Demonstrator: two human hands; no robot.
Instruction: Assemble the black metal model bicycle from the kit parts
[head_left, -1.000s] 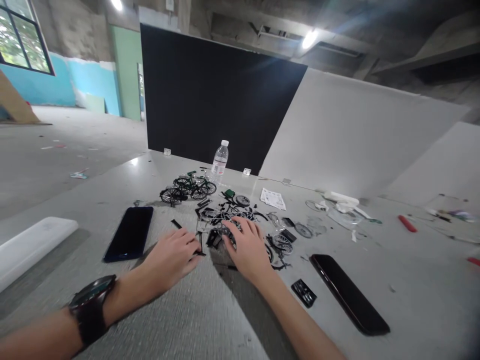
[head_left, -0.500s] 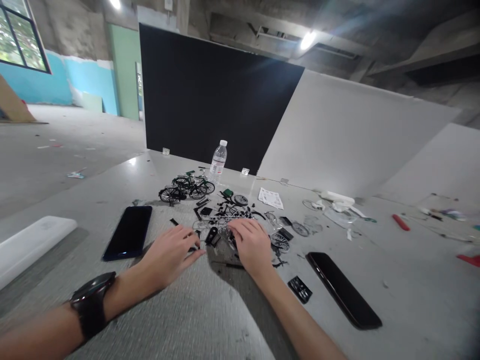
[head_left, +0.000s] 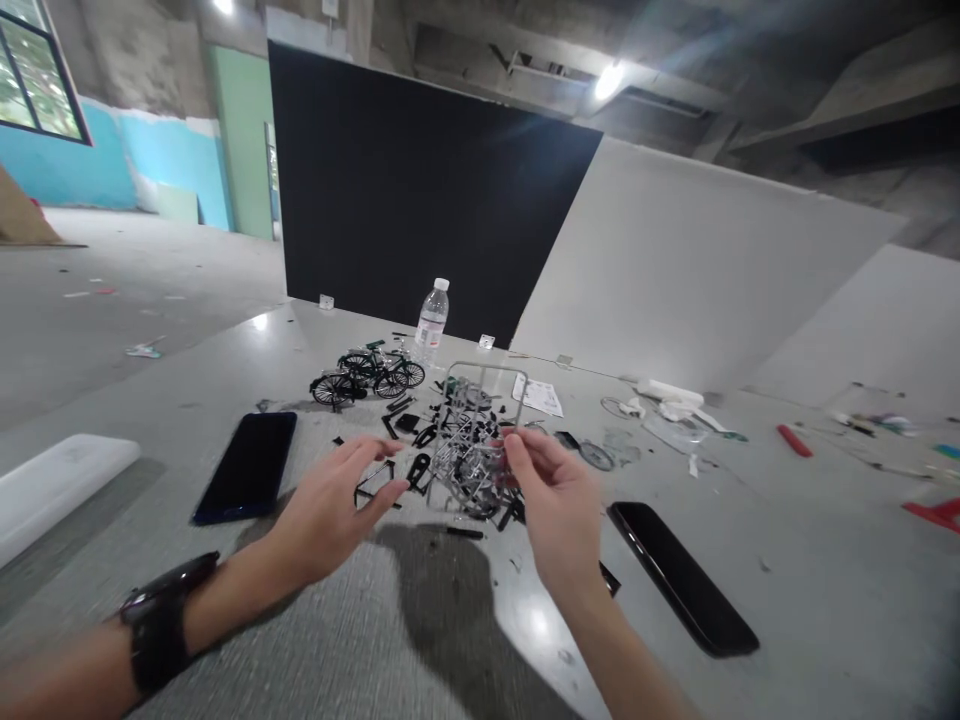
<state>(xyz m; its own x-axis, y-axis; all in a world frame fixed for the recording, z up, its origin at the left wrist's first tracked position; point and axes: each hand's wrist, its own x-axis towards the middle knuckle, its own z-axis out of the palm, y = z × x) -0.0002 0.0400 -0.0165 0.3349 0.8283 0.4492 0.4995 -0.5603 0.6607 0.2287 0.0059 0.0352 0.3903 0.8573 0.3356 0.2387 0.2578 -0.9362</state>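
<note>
My right hand (head_left: 559,500) pinches a grey plastic parts sprue (head_left: 487,368) by its right side and holds it upright above the table. Through the rectangular frame, small black pieces behind it show. My left hand (head_left: 334,505) is just left of the sprue, its thumb and fingers apart around nothing. Under its fingertips lies a thin black frame piece (head_left: 375,482), partly covered by the hand. Beside it is a black oval part (head_left: 418,470). Assembled model bicycles (head_left: 364,375) stand behind the loose parts.
A water bottle (head_left: 431,325) stands at the back, near a printed sheet (head_left: 541,395). One phone (head_left: 247,465) lies left, another phone (head_left: 682,580) right. A white bar-shaped object (head_left: 64,490) is at the far left. Plastic scraps (head_left: 675,420) and a red piece (head_left: 793,440) lie to the right.
My right hand has picked the grey sprue up from the pile and raised it upright. My left hand has opened wider and stays low on the left.
</note>
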